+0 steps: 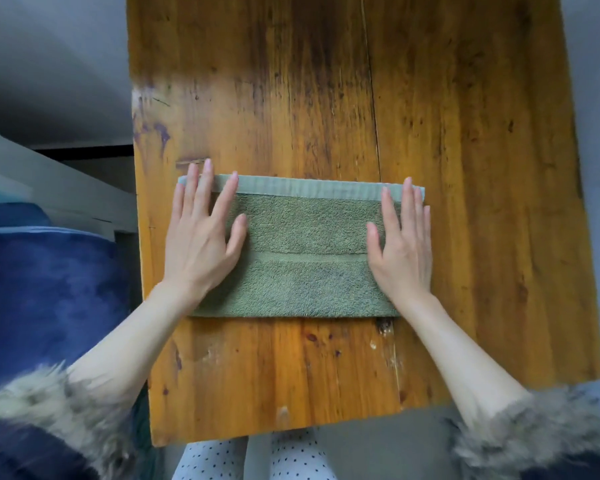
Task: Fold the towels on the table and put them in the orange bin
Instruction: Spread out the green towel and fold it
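A green towel [305,251] lies folded into a flat rectangle on the wooden table [430,133], with a paler hem along its far edge. My left hand [201,237] lies flat on the towel's left end, fingers straight and spread, the fingertips reaching past the far edge. On the right end my right hand [402,244] presses down flat, fingers straight and together. No orange bin is in view.
Left of the table there is a dark blue upholstered seat [49,289] and a white ledge [49,174]. Grey floor [596,133] shows to the right. The table's near edge is just above my knees [257,459].
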Motion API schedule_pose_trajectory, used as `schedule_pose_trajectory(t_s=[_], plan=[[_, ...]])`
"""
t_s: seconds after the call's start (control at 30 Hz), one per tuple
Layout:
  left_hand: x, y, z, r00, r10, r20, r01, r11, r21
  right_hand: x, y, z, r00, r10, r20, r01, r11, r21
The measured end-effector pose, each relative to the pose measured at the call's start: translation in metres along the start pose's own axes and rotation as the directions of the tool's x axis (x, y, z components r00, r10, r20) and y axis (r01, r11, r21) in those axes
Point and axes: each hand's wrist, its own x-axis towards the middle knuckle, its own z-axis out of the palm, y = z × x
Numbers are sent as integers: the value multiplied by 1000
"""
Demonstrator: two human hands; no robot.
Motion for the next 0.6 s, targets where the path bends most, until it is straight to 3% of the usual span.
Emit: schedule_pose_trajectory(t_s=[0.23,0.43,0.53,0.6], plan=[[12,7,16,1000,-23,0,23,996,88,13,2,14,999,30,38,-26,994,-102],[-2,11,2,1000,-13,5,14,999,-46,-3,-19,6,997,-7,79,14,996,-86],[-24,6,-8,985,-151,-78,141,982,-125,-16,-44,7,984,-120,134,129,990,-60],[-38,3,-15,920,-380,-95,364,919,-154,-24,-62,11,968,-191,160,200,979,-39]])
